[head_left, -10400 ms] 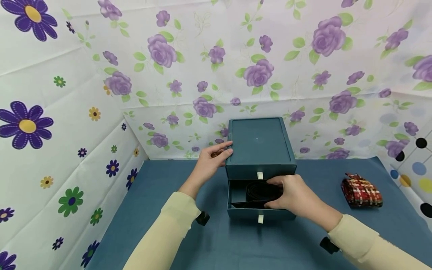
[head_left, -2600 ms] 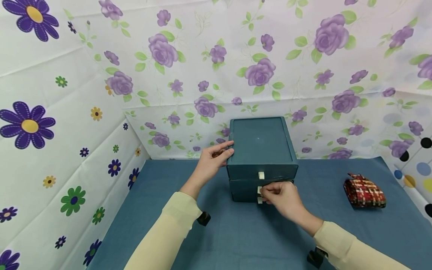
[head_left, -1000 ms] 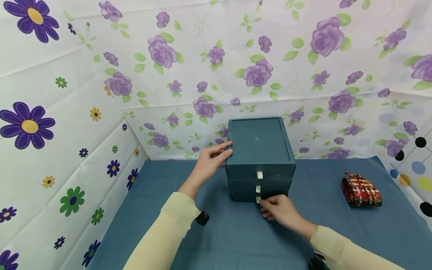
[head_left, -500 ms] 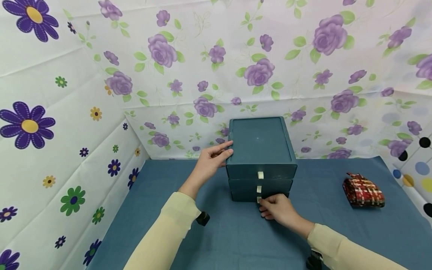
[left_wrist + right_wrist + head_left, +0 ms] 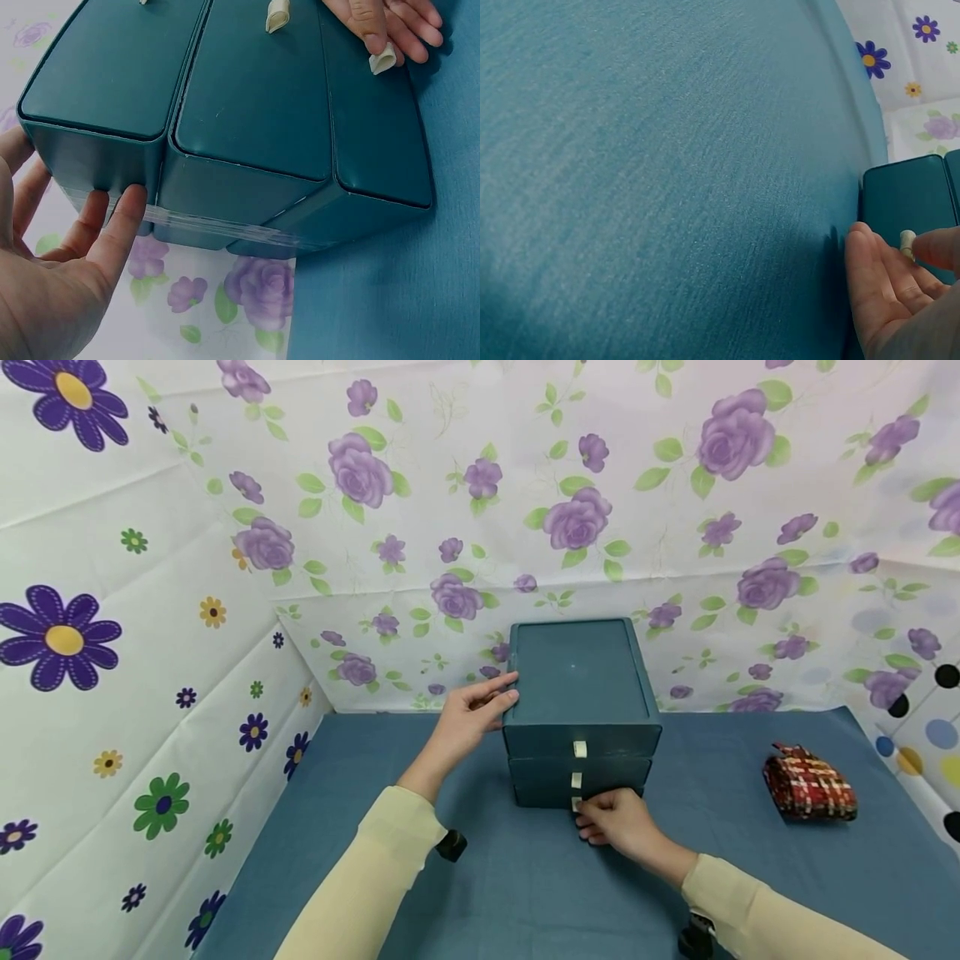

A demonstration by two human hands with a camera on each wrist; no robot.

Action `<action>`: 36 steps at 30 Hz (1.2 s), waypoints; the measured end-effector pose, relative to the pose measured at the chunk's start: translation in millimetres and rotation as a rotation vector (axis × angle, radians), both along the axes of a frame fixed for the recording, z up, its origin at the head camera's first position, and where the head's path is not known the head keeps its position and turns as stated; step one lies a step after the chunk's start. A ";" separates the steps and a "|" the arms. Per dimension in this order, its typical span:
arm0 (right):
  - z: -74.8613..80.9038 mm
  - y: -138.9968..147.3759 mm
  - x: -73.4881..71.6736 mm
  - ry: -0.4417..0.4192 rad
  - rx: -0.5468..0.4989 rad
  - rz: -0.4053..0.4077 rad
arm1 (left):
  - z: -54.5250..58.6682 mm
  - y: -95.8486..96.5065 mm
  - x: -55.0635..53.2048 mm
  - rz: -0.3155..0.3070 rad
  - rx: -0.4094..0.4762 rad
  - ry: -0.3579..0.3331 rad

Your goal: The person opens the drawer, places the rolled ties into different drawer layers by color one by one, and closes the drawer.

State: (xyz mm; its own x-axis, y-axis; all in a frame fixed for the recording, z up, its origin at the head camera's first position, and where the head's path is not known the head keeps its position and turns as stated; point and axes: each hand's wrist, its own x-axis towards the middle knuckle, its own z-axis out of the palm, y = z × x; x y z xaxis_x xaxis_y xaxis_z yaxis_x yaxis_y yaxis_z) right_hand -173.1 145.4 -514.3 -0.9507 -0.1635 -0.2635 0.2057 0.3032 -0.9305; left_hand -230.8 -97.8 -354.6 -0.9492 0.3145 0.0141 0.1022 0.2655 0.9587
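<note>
A dark teal three-drawer box [image 5: 573,681] stands on the blue cloth, all its drawer fronts flush. Each front has a small cream pull tab; the middle tab [image 5: 576,780] hangs free. My left hand [image 5: 467,717] rests against the box's left side, thumb and fingers extended, with fingertips touching the wall and top edge. Low at the front, my right hand [image 5: 618,822] pinches the bottom drawer's pull tab [image 5: 383,59] near the tip of its thumb. In the right wrist view that tab [image 5: 907,241] shows by the thumb, other fingers stretched beneath. The drawers' insides are hidden.
A rolled red, black and cream plaid cloth item [image 5: 810,783] lies on the blue tablecloth [image 5: 525,893] at the right. Flower-printed sheets [image 5: 420,527] hang behind the box and along the left. Clear tape [image 5: 225,226] wraps the box's side.
The middle drawer, open earlier with a black coiled strap inside under my right hand, is now shut. My right hand has moved down from the middle tab to the bottom one. The left stays put.
</note>
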 end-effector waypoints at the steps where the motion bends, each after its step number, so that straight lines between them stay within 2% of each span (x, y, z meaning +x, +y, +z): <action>1: -0.1 0.2 0.2 -0.003 0.004 0.001 | -0.3 -0.2 0.3 0.001 0.002 -0.002; 14: 3.6 -0.1 5.3 -0.012 0.035 0.012 | -0.3 -1.8 2.2 0.008 0.033 -0.009; 22: 6.7 -5.1 7.3 -0.038 0.054 -0.007 | 1.9 -2.3 -0.9 0.001 0.021 0.008; 36: -0.2 -6.9 13.3 -0.036 0.064 0.000 | -1.3 -5.5 0.1 -0.030 0.025 0.018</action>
State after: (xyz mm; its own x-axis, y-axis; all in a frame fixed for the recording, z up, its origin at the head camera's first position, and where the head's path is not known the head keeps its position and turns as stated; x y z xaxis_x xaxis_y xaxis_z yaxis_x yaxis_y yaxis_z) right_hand -159.7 138.5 -514.5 -0.9404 -0.1451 -0.3076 0.2389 0.3620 -0.9011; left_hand -230.7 -103.3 -355.9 -0.9387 0.3425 0.0396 0.1275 0.2381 0.9628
